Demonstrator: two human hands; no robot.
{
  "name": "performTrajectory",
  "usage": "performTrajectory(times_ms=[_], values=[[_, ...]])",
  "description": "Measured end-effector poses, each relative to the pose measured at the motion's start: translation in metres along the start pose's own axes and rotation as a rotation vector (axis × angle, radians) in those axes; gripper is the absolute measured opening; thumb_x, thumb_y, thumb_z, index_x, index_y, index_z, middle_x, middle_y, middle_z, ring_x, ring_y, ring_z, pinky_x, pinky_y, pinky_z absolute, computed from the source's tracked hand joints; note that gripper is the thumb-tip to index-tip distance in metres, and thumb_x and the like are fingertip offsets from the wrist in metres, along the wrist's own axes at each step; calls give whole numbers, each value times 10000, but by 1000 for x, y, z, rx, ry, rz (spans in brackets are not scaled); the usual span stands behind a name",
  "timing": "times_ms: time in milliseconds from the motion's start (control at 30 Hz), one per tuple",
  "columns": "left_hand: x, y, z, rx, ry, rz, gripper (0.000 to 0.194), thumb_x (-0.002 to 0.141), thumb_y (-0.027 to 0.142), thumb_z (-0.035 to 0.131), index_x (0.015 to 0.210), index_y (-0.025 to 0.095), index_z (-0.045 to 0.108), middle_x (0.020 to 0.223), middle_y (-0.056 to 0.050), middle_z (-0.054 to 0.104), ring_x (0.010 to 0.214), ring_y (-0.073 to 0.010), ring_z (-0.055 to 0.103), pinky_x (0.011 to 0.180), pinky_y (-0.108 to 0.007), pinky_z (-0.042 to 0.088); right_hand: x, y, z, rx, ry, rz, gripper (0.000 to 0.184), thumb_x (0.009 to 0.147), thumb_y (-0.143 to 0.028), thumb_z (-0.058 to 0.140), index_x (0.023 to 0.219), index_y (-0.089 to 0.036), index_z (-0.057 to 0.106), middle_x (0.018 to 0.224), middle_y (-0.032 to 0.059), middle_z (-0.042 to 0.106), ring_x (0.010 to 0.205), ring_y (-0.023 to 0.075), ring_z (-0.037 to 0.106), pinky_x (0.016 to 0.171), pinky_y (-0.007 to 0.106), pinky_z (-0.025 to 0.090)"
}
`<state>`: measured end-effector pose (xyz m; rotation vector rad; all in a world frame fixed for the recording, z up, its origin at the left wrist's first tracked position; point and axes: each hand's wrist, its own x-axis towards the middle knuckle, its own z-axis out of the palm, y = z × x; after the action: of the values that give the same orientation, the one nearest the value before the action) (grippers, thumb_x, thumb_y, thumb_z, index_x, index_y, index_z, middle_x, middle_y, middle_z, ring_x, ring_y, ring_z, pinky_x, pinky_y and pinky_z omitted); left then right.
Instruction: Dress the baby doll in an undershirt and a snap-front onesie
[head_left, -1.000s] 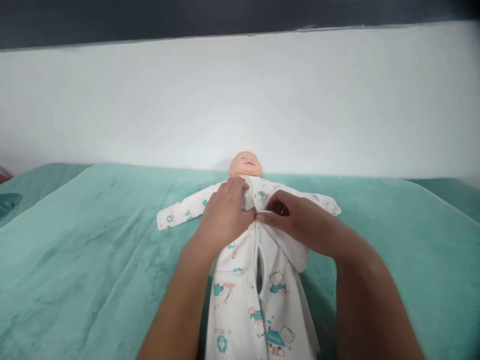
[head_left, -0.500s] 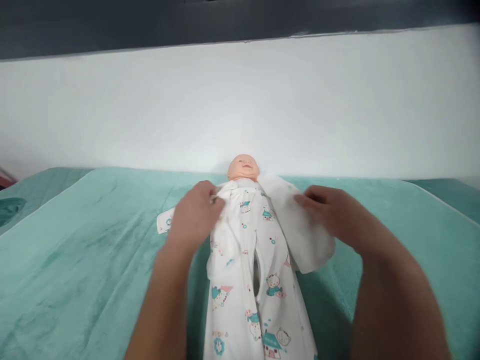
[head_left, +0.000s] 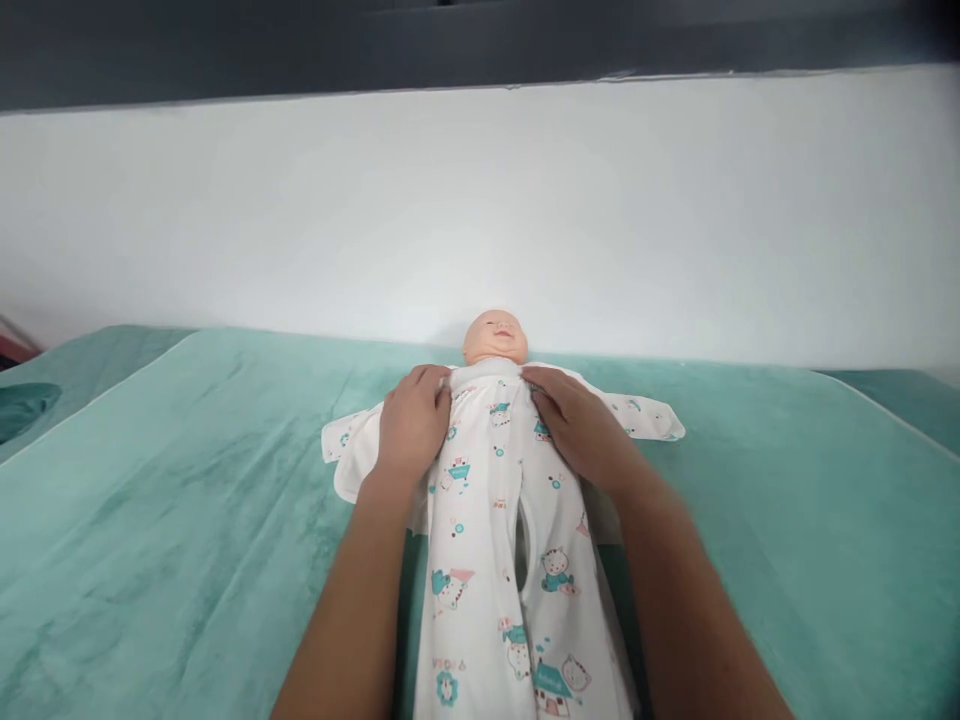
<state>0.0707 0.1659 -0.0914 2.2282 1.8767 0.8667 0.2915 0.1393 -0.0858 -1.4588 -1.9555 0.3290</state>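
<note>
A baby doll (head_left: 496, 338) lies on its back, its head toward the wall. White printed baby pants (head_left: 491, 480), with a slit at the crotch, cover its front from the chest down. My left hand (head_left: 415, 422) is closed at the upper left edge of the pants. Its fingertips are by the doll's chest. At the opposite upper edge my right hand (head_left: 576, 420) is closed the same way. Under the pants a white baby jacket (head_left: 360, 455) is spread, its sleeves out to both sides. The fingertips are partly hidden by the hands.
A green plush blanket (head_left: 780, 520) covers the bed beneath the doll. Behind the head rises a white wall (head_left: 480, 210), with a dark band (head_left: 480, 45) above it. Darker green cloth (head_left: 30, 405) shows at the far left.
Both hands have moved inward to the pants' top edge. The white jacket flaps, earlier at my hands, now lie out to the sides, and the right sleeve has come into sight.
</note>
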Motion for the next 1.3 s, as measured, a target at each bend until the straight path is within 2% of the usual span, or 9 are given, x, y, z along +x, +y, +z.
performTrajectory(times_ms=[100, 267, 433, 533, 700, 833, 1033, 1200, 1300], values=[[0, -8, 7, 100, -2, -36, 385, 919, 245, 400, 1235, 300, 612, 1219, -18, 651, 1096, -233, 597, 949, -383, 440, 3, 24, 15, -81, 16, -24, 464, 879, -144, 344, 1275, -238, 568, 1373, 49, 579, 1258, 236, 517, 1053, 416, 400], [-3, -12, 6, 228, 1, -102, 447, 886, 208, 403, 1256, 344, 614, 1162, -25, 668, 1058, -246, 595, 936, -405, 415, 1, 49, 16, -239, 0, 55, 588, 811, -99, 354, 1343, -268, 536, 1403, 28, 563, 1282, 265, 502, 1072, 480, 356], [-5, -14, 2, 250, 70, -217, 433, 894, 170, 361, 1157, 297, 681, 1124, -44, 679, 1018, -255, 606, 850, -384, 428, -1, 53, 4, -280, 20, 347, 509, 828, -178, 368, 1272, -216, 615, 1328, 78, 622, 1220, 295, 559, 1006, 442, 412], [-5, -14, 3, 238, 78, -226, 441, 892, 151, 358, 1170, 287, 672, 1145, -49, 673, 1020, -257, 605, 835, -380, 427, -2, 48, -2, -267, 72, 470, 484, 809, -195, 391, 1217, -203, 651, 1241, 109, 668, 1135, 321, 604, 916, 433, 456], [-4, -13, 7, 202, 69, -269, 403, 918, 210, 346, 1178, 259, 649, 1143, -65, 673, 1050, -256, 597, 874, -390, 408, -4, 4, 2, -1, 266, 249, 450, 854, -182, 372, 1225, -204, 627, 1304, 70, 627, 1220, 244, 545, 1024, 398, 409], [-4, -16, 9, 183, 71, -265, 390, 922, 219, 342, 1172, 250, 639, 1130, -69, 678, 1065, -258, 594, 889, -400, 389, -1, -47, 15, 150, 44, 61, 369, 922, -296, 416, 1244, -272, 595, 1284, 18, 637, 1176, 201, 570, 1009, 369, 427], [-5, -22, 9, 154, 102, -264, 359, 930, 221, 357, 1155, 239, 637, 1092, -64, 697, 1050, -245, 602, 942, -404, 347, 49, -86, 44, -331, -336, -216, 315, 903, -292, 455, 1117, -156, 643, 1188, 132, 653, 1127, 281, 562, 934, 413, 436], [-3, -25, 6, 154, 51, -262, 326, 922, 215, 367, 1049, 240, 666, 1007, -72, 708, 996, -246, 617, 912, -395, 349, 94, -98, 67, -527, -680, -259, 216, 845, -243, 515, 954, -163, 684, 1045, 140, 687, 944, 269, 624, 741, 352, 474], [-3, -26, 6, 176, 25, -253, 310, 916, 205, 370, 967, 226, 675, 976, -75, 707, 975, -251, 619, 905, -398, 347, 106, -100, 79, -506, -725, -218, 74, 726, -224, 657, 775, -190, 701, 778, 61, 711, 701, 196, 637, 659, 299, 466]])
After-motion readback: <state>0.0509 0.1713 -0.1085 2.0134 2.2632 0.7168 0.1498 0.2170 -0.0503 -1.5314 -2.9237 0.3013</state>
